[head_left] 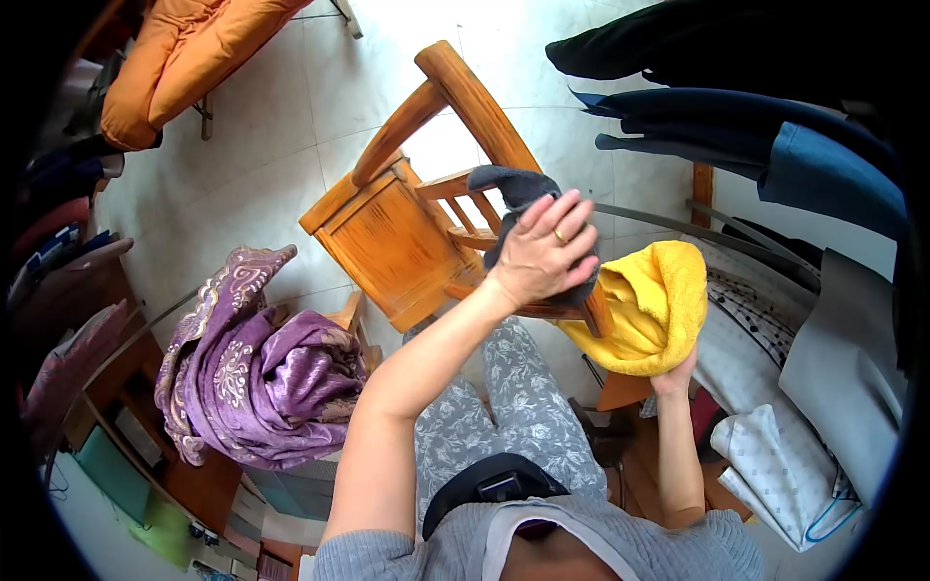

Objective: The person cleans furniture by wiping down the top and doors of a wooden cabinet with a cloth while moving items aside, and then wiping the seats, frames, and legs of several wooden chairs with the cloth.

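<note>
My left hand (547,247) is on a dark grey cloth (513,181) over the wooden chair (387,247). Its fingers curve over the cloth, a ring shows on one of them, and the thumb is hidden. On the right, my right hand (675,376) grips a yellow, fluffy cloth (668,300) from below. That cloth hangs in a hollow, bowl-like shape beside the chair's back, and most of the fingers are out of sight behind it.
A purple patterned cloth (271,378) lies bunched on the left. Orange padded fabric (184,68) is at the upper left. Dark blue garments (736,136) hang at the upper right, above grey and white fabrics (765,455). Pale tiles (320,77) form the floor.
</note>
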A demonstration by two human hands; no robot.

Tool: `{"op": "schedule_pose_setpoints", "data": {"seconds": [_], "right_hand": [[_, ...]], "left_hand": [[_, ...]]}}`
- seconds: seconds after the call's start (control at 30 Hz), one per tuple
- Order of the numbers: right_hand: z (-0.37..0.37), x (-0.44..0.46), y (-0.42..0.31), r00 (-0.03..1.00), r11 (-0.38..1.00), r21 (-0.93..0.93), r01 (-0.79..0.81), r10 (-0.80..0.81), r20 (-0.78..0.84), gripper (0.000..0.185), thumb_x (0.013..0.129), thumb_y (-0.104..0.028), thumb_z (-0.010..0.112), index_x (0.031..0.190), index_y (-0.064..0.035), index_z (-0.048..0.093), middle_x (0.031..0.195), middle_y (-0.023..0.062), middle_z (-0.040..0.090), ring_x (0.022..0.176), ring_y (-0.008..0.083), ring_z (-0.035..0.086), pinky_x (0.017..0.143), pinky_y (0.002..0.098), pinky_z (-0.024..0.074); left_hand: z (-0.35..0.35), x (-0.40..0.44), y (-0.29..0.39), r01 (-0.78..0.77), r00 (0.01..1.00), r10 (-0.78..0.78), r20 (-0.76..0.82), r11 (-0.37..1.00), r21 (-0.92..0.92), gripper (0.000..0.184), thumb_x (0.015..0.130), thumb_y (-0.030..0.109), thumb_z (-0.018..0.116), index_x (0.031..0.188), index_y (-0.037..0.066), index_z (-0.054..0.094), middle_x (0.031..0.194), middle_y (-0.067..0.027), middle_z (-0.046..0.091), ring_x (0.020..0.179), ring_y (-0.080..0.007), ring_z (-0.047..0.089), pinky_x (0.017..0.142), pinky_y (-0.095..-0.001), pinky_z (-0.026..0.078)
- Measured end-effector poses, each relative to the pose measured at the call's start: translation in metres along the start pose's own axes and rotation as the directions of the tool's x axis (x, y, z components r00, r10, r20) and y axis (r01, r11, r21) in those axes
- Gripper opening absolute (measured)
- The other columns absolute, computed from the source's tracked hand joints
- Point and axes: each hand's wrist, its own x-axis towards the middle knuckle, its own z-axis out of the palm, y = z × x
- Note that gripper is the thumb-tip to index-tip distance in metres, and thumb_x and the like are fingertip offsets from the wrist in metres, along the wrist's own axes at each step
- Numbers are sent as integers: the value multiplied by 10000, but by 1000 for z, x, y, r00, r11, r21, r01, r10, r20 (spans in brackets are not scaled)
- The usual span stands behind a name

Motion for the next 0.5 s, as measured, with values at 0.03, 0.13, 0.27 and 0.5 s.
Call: {"op": "schedule_pose_setpoints", "data": {"seconds": [0.03,0.13,0.27,0.5], "right_hand": [[2,-2,-2,1000,1000,11,2,-2,-9,516,928,-403,356,1313,-59,377,1314,112,442,1200,279,429,1016,426,346],[-7,-11,2,999,998,58,-16,18,-31,526,927,-416,352,1318,-65,372,1326,110,430,1211,277,418,1025,427,333],[-13,-13,15,998,995,101,-23,29,-59,537,924,-429,357,1325,-72,364,1335,104,421,1219,274,410,1030,426,326],[-10,-6,19,998,994,106,-6,12,-63,529,925,-410,374,1331,-71,352,1340,103,410,1230,272,396,1035,420,319]], "left_hand": [[-1,7,-12,27,1000,-27,-9,999,39,277,688,300,644,945,202,609,1135,-47,523,1186,-257,400,1067,-458,143],[-36,46,-71,127,982,-103,-160,980,151,225,640,258,648,845,167,627,1087,-46,530,1142,-269,418,1044,-457,193],[-66,94,-143,350,902,-262,-342,909,226,240,780,291,583,979,167,634,1248,-126,477,1226,-320,345,1046,-430,226],[6,16,11,376,908,-387,-159,922,-97,263,731,77,526,968,146,618,1240,-103,463,1303,-372,217,1066,-496,185]]}}
